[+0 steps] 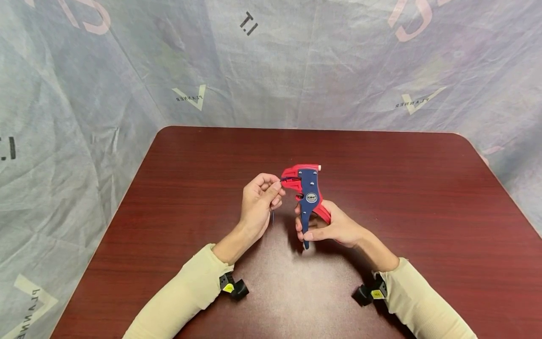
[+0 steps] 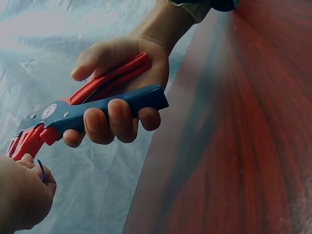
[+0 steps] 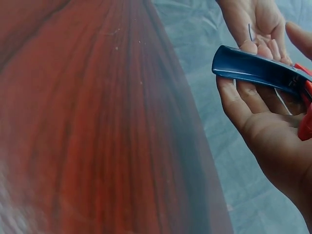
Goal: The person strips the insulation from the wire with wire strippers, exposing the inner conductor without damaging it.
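My right hand [image 1: 344,227] holds a red-and-blue wire stripper [image 1: 310,186] upright over the table, its head turned left. In the left wrist view, the fingertips curl over the blue handle [image 2: 122,103], and the red handle [image 2: 114,77] stands spread from it against the palm. Thumb and fingers of my left hand [image 1: 256,198] pinch a thin blue wire [image 2: 42,170] right at the mouth of the red jaws. A short tail of the wire [image 3: 250,32] sticks out of the left hand; its other end is hidden by the fingertips and the jaws.
Beneath both hands lies a dark red wood-grain table [image 1: 203,160] with rounded far corners. Grey printed sheeting [image 1: 271,70] hangs behind it and along the sides. Black wrist cameras [image 1: 235,287] sit at the cuffs of the pale sleeves.
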